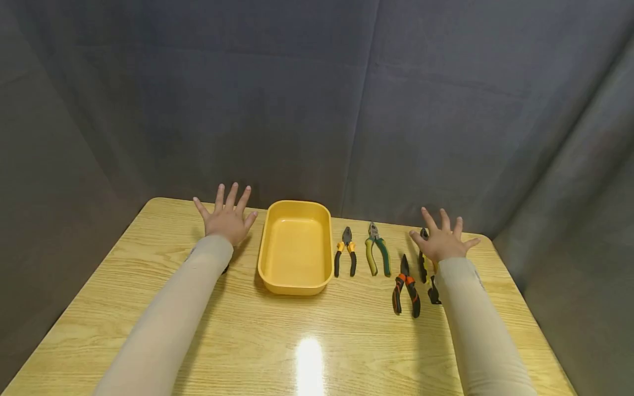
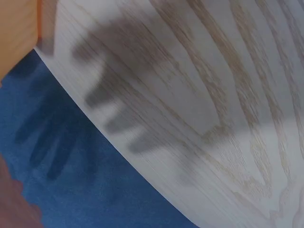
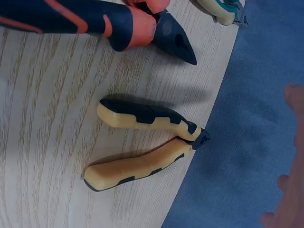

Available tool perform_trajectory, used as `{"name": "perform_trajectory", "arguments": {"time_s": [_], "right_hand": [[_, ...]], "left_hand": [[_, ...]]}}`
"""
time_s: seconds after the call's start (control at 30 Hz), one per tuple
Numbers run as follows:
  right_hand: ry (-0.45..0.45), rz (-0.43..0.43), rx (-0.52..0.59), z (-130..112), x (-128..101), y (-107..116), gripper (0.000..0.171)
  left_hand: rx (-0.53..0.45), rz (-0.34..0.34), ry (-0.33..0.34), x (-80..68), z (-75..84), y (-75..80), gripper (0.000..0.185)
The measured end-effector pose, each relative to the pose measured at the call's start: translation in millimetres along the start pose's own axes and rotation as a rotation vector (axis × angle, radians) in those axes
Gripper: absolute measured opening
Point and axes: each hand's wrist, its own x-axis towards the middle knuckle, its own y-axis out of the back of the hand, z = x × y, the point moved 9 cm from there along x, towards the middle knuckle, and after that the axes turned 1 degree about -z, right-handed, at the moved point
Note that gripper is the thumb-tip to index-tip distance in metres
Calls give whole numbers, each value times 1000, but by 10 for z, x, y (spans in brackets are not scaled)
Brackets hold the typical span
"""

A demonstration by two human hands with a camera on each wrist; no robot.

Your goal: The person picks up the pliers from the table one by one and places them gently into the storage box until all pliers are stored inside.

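My left hand is spread with straight fingers over the table's back left, beside a yellow tray; nothing is in it. My right hand, also spread and holding nothing, hovers over yellow-and-black pliers, partly hiding them in the head view. Just left of that hand lie orange-and-black pliers, nose pointing to the back. Farther left are green-and-yellow pliers and another pair of black-and-yellow pliers, close to the tray's right side. In the right wrist view, part of the right hand shows at the edge.
The tools and tray lie on a light wooden table. A grey-blue cloth hangs behind the back edge and along both sides. A small dark object peeks out beside the left sleeve.
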Motion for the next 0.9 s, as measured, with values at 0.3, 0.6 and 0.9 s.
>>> {"name": "perform_trajectory", "arguments": {"time_s": [0.3, 0.6, 0.9], "right_hand": [[15, 5, 12, -68, 19, -5, 88], [16, -22, 46, -139, 27, -66, 86], [79, -16, 23, -255, 20, -102, 83]], "left_hand": [[-59, 21, -9, -58, 33, 36, 71], [-95, 6, -32, -110, 87, 12, 73], [-91, -2, -61, -172, 207, -31, 74]]}}
